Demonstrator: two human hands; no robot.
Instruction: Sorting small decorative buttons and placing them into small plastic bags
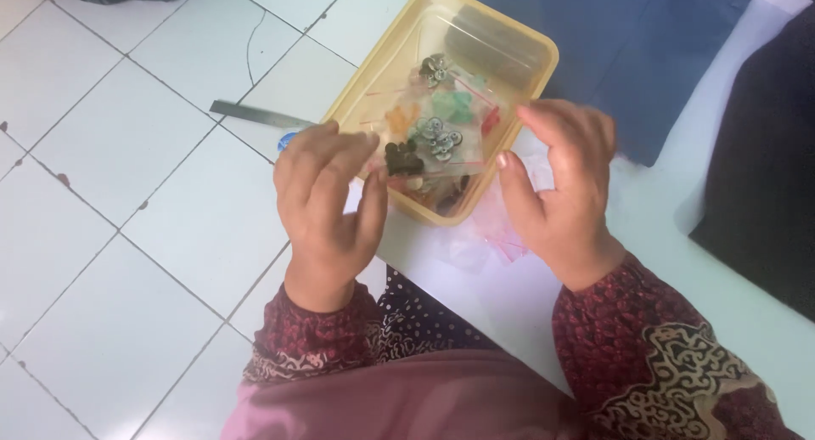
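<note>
Metal ruler [259, 114] on white tile floor [127, 194], 10 o'clock of left hand [327, 202]. Folded blue garment [632, 49] at 1 o'clock, black cloth [764, 168] at 3 o'clock of tray. Yellow plastic tray [518, 92] holds small clear bags of buttons. Both hands grasp one clear button bag [433, 143] over tray: left fingers pinch left edge, right hand [560, 185] thumb and forefinger right edge. Crumpled clear bags [488, 232] under right hand.

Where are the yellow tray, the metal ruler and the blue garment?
Yellow tray [543, 58]: head view, on its right rim.
Metal ruler [255, 113]: head view, middle of the blade.
Blue garment [628, 49]: head view, on the flat cloth.
</note>
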